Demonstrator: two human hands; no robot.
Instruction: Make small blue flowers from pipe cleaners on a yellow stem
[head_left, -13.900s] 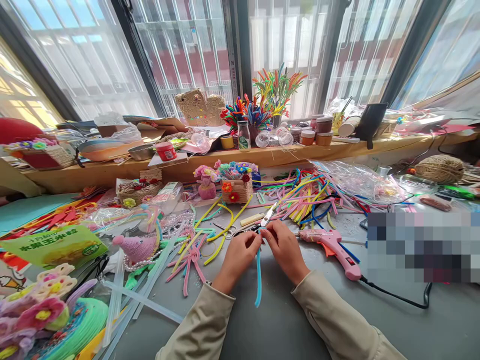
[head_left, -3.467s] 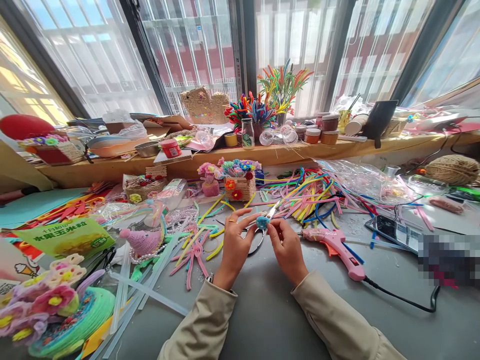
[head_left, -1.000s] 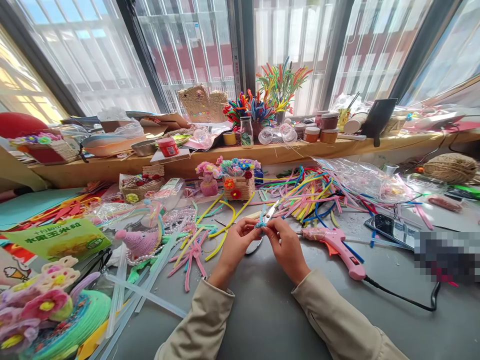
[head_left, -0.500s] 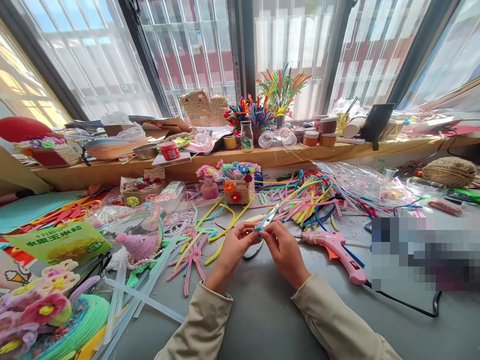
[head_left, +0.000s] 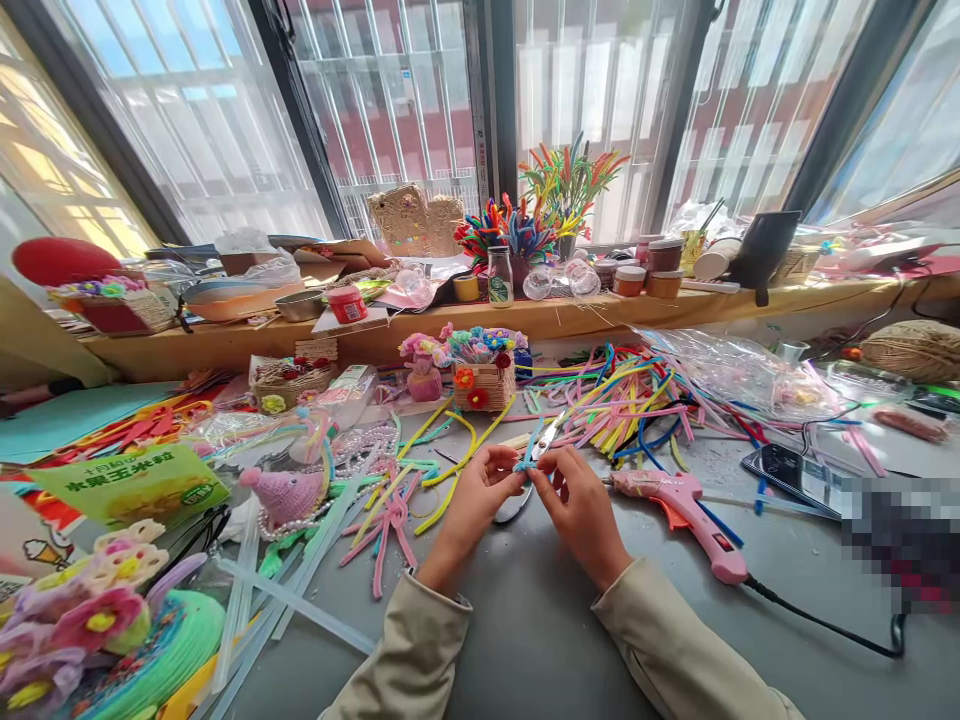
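Between the fingertips of both hands is a light blue pipe cleaner (head_left: pixel 527 464), bent into a small shape with one end sticking up. My left hand (head_left: pixel 482 500) pinches it from the left, and my right hand (head_left: pixel 576 505) pinches it from the right. Both hands are closed, just above the grey table. Behind them lies a pair of scissors (head_left: pixel 550 436), its blades pointing away and its handles partly hidden by my fingers. A pink glue gun (head_left: pixel 686 505) rests right of my right hand. Left of my left hand lie pink pipe cleaners (head_left: pixel 393 518) in a loose knot.
A heap of coloured pipe cleaners (head_left: pixel 630 400) lies at the back right. Clear glue sticks (head_left: pixel 300 605) and a crocheted purple cone (head_left: pixel 289 495) lie to the left. A basket of fuzzy flowers (head_left: pixel 486 385) stands behind. A phone (head_left: pixel 795 475) lies at the right, past the gun.
The view has shifted slightly, so most things sit a little further right and lower. A blue end now sticks up from between my fingers. Both hands keep their pinch on the pipe cleaner.
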